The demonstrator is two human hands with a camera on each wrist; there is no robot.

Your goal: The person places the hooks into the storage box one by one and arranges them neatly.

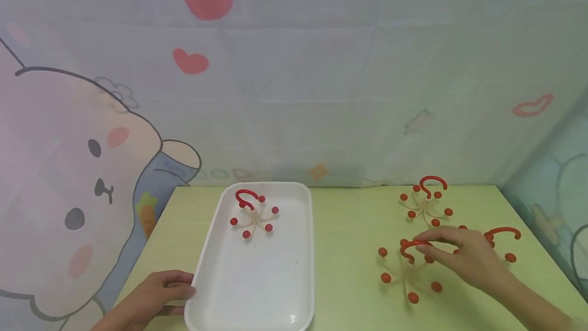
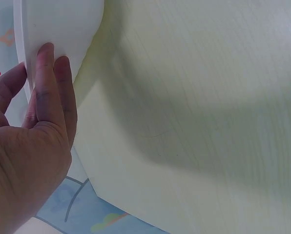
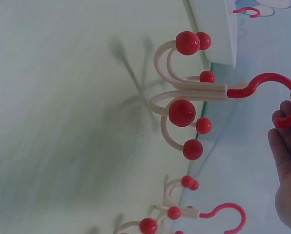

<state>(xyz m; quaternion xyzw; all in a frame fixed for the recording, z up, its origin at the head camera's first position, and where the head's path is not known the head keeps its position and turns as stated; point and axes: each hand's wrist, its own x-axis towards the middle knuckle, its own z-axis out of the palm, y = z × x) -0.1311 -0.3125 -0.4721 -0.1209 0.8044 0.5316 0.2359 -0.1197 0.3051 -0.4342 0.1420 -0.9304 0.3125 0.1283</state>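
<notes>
My right hand (image 1: 475,257) pinches the red hook of a cream multi-arm hanger (image 1: 407,269) with red ball tips. In the right wrist view this hanger (image 3: 201,91) is off the table, its shadow lying apart from it. At the left, my left hand (image 1: 153,295) grips the edge of a white tray (image 1: 250,285); the left wrist view has the thumb at the rim and fingers against the outer wall (image 2: 62,29). A similar hanger (image 1: 253,214) stands inside the tray, near its far end.
Another hanger (image 1: 425,206) stands at the table's back right. A further one, its red hook (image 1: 504,230) showing, is partly hidden behind my right hand. The pale green table (image 1: 349,249) meets a printed curtain (image 1: 340,91) at the back.
</notes>
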